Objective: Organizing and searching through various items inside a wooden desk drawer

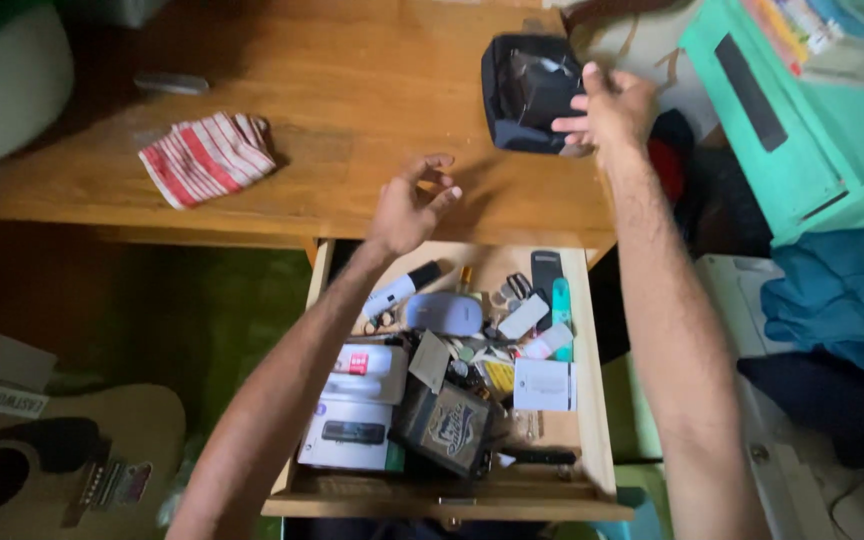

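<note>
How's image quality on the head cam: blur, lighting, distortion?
Head view: dim, uneven lighting, dark under the desk at left; left hand slightly motion-blurred, casting a soft shadow on the wooden desk; right hand on the black pouch fairly sharp; wide-angle stretch at the edges; open drawer clutter readable.
</note>
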